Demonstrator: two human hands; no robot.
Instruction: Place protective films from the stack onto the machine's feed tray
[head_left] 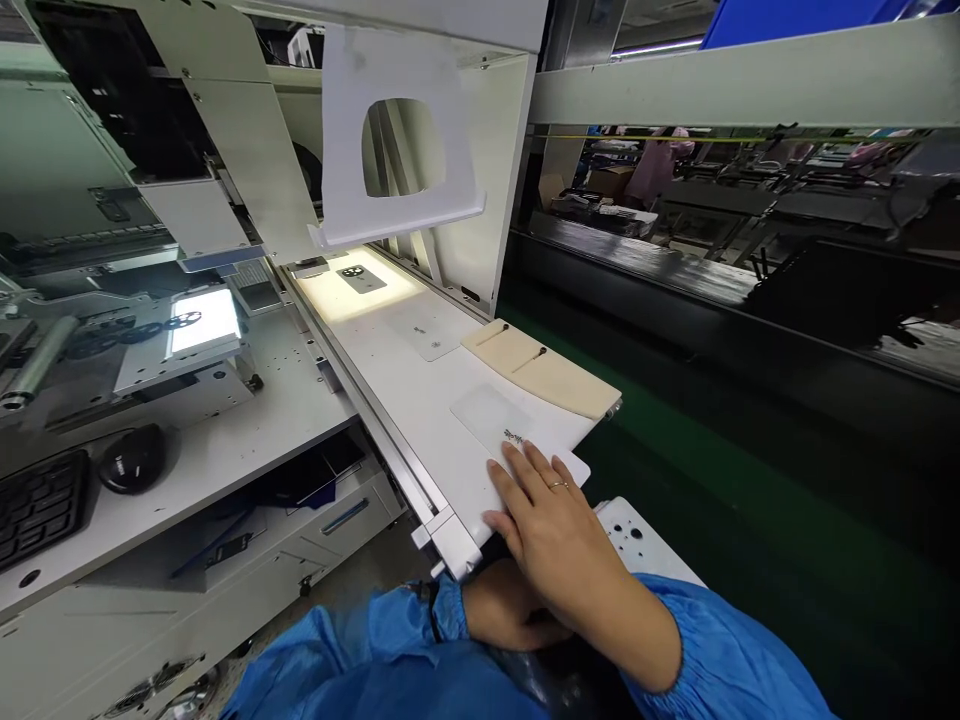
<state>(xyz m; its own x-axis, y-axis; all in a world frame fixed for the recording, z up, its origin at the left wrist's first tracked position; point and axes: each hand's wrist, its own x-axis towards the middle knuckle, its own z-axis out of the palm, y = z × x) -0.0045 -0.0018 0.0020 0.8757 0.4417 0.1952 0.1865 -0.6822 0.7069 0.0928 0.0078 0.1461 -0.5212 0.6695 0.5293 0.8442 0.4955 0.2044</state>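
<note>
My right hand lies flat with fingers stretched out on the near end of a white feed track. Its fingertips touch the near edge of a thin white sheet part with a small printed mark. My left hand sits just below the right wrist at the track's end; its fingers are hidden under the right hand. Further along the track lie a second flat part and, under the lamp, a third with dark holes.
A beige pad flanks the track on the right, with a white perforated plate near my wrist. A green belt runs to the right. A white hood covers the track's far end. A mouse and keyboard sit on the left shelf.
</note>
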